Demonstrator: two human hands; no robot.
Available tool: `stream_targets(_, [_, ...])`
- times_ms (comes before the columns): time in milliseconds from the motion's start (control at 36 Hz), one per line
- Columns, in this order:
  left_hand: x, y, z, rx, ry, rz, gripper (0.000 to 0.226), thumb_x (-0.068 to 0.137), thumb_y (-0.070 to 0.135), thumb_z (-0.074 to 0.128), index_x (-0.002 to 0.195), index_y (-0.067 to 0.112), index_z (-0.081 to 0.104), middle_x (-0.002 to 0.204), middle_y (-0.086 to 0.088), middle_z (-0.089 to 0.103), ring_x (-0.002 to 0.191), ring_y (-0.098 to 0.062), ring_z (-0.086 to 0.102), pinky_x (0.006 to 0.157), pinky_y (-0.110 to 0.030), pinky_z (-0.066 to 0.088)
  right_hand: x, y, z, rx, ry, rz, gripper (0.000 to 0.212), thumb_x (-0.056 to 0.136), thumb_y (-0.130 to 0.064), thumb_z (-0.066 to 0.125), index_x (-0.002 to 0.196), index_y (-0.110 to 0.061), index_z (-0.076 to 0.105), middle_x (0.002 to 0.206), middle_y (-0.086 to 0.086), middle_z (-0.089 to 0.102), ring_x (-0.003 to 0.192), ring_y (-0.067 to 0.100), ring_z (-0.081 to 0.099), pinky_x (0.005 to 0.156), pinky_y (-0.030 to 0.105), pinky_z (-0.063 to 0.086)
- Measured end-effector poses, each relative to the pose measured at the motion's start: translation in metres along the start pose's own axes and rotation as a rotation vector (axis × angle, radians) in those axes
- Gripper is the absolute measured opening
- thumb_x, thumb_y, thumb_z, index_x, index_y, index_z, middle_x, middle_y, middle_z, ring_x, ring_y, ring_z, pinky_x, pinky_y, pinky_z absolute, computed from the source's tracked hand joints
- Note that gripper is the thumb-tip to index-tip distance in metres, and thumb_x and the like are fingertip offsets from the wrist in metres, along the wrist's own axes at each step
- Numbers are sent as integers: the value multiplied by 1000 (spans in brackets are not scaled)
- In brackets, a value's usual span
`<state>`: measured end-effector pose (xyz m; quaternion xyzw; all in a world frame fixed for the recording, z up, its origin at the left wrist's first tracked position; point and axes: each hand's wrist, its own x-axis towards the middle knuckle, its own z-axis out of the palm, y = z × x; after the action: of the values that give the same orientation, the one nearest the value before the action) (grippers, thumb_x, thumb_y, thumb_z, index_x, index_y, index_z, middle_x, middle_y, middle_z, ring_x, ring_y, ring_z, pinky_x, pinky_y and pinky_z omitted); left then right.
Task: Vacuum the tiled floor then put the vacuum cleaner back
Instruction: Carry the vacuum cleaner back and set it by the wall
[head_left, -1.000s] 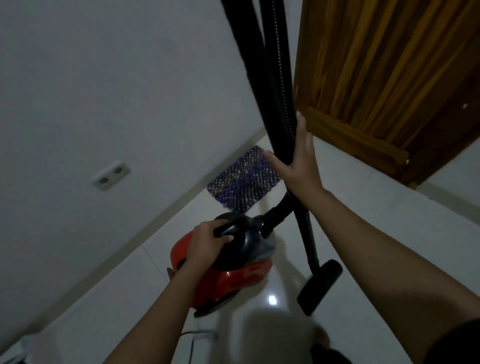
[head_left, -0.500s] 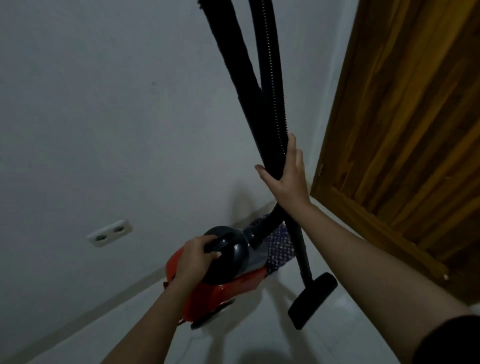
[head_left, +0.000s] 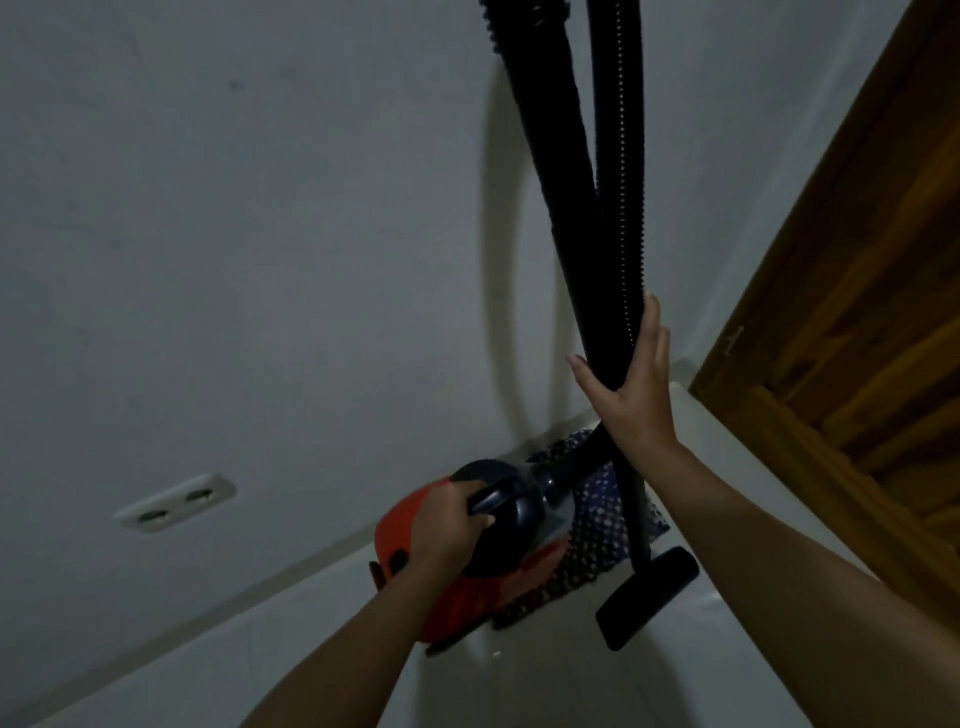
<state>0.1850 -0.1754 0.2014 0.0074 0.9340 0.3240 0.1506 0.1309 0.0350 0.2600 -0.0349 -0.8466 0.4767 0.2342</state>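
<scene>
With the left hand (head_left: 447, 525) clamped on the vacuum cleaner (head_left: 467, 561) handle and the right hand (head_left: 631, 384) wrapped around the hose (head_left: 621, 208) and wand, the load has come nearer the wall (head_left: 260, 260), likely being put away

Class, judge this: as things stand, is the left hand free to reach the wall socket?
Probably not: the left hand is clamped on the vacuum handle, so it must let go first. Otherwise bare wall leads to the socket.

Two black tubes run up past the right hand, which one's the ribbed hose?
The ribbed hose is the right-hand one, nearer the wooden door; the smooth wand beside it leads down to the floor nozzle.
</scene>
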Motion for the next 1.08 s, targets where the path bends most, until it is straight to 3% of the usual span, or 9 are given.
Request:
stream_targets(139, [57,-18,37,34,44,-7,28,80,18,66,107,23,68,99,-4,73,92,-23,65,74,-38,54,33,59,33,40,-44,-4,92,78,-59,57,150,-36,3,135,-1,33,125,10,33,111,49,33])
stream_targets(306, [124,-51,90,69,136,-45,38,84,22,64,122,22,62,114,-5,70,106,-23,64,81,-28,49,55,139,89,101,-48,-81,91,83,-45,65,148,-33,1,129,-11,26,122,-1,27,113,44,30])
stream_targets(417, [156,-81,130,51,190,-84,37,85,20,65,121,23,63,110,-6,71,101,-23,65,68,-22,39,54,190,121,146,-89,-118,93,84,-37,68,148,-26,1,132,-13,24,121,-12,24,107,21,23])
stream_targets(528, [181,-112,172,56,205,-107,34,84,20,66,118,22,65,101,-9,73,94,-27,67,65,-25,42,50,244,154,198,-80,-119,97,83,-37,70,151,-15,6,130,-36,14,122,-30,12,108,20,19])
stream_targets(583, [194,-131,190,55,210,-104,34,84,19,66,118,19,65,100,-12,73,92,-29,67,67,-29,48,50,259,170,281,-65,-95,97,79,-42,70,151,-15,10,135,-32,20,130,-18,20,112,24,21])
stream_targets(667, [210,-158,208,59,218,-108,40,84,22,67,123,17,61,105,-14,72,96,-31,68,76,-36,55,53,272,188,371,-55,-86,93,76,-40,71,148,-14,18,147,-1,31,139,13,31,117,36,29])
stream_targets(722, [222,-173,222,58,229,-106,43,84,24,67,125,17,60,109,-14,71,100,-30,67,80,-39,55,53,292,201,380,-69,-129,91,77,-39,70,148,-12,20,149,8,31,140,19,31,116,44,30])
stream_targets(972, [256,-227,292,165,231,-50,37,84,21,66,121,20,63,105,-9,74,94,-24,69,73,-27,48,16,401,243,424,-63,-110,86,79,-28,75,147,-16,23,152,-1,27,142,14,27,118,43,27])
stream_targets(1083, [271,-238,299,140,253,-48,37,82,20,68,119,21,66,109,-7,73,100,-23,67,73,-25,46,9,418,252,453,-84,-100,80,81,-25,74,145,-27,26,150,-5,31,140,10,30,117,41,29])
